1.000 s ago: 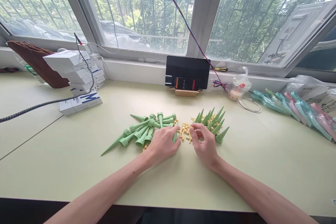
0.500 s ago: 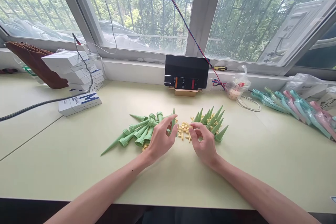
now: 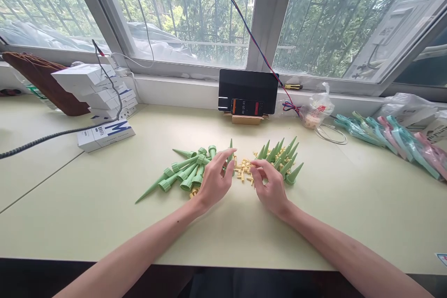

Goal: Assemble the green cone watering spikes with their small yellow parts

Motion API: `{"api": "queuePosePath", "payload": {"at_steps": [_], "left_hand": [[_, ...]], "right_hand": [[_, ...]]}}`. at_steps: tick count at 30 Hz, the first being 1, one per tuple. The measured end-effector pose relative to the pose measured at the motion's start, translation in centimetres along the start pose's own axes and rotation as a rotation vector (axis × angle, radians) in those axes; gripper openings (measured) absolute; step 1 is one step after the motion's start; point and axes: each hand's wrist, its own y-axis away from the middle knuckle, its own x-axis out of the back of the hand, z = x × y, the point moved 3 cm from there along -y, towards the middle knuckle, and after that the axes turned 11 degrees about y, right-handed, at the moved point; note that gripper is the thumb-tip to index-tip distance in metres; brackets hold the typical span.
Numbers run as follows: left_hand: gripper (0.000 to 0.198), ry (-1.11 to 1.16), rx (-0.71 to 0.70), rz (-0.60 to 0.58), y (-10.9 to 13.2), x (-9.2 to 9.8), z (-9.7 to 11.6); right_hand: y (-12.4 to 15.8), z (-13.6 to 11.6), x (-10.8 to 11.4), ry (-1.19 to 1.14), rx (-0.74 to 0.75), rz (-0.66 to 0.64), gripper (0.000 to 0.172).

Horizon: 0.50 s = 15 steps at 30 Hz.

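Observation:
My left hand (image 3: 217, 177) is beside an upright green plant-watering spike (image 3: 231, 143), its thumb and index finger apart in a curve about it. Whether they touch the spike is unclear. My right hand (image 3: 270, 184) has thumb and index finger pinched on a small yellow plastic valve piece (image 3: 252, 162), mostly hidden by the fingertips. Between the hands lies a loose heap of yellow valve pieces (image 3: 242, 173). Left of my left hand, several green spikes (image 3: 188, 178) lie piled. Beyond my right hand, a cluster of green spikes (image 3: 287, 164) points up, with yellow pieces among them.
A phone (image 3: 247, 107) showing a timer leans on a black tablet (image 3: 228, 84) at the back. White boxes (image 3: 105, 136) are at the left with a dark cable. A bagged cup (image 3: 316, 109) and wrapped pastel items (image 3: 394, 137) sit at the right.
The view has shifted slightly. Both hands keep nearly the same pose; the right fingertips remain pinched at the edge of the yellow heap.

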Motion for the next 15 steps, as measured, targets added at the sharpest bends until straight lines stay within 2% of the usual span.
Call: {"api": "queuePosePath", "payload": {"at_steps": [15], "left_hand": [[0.030, 0.010, 0.012, 0.001, 0.14, -0.13, 0.11]], "right_hand": [[-0.02, -0.22, -0.16, -0.015, 0.048, -0.064, 0.014]]}}
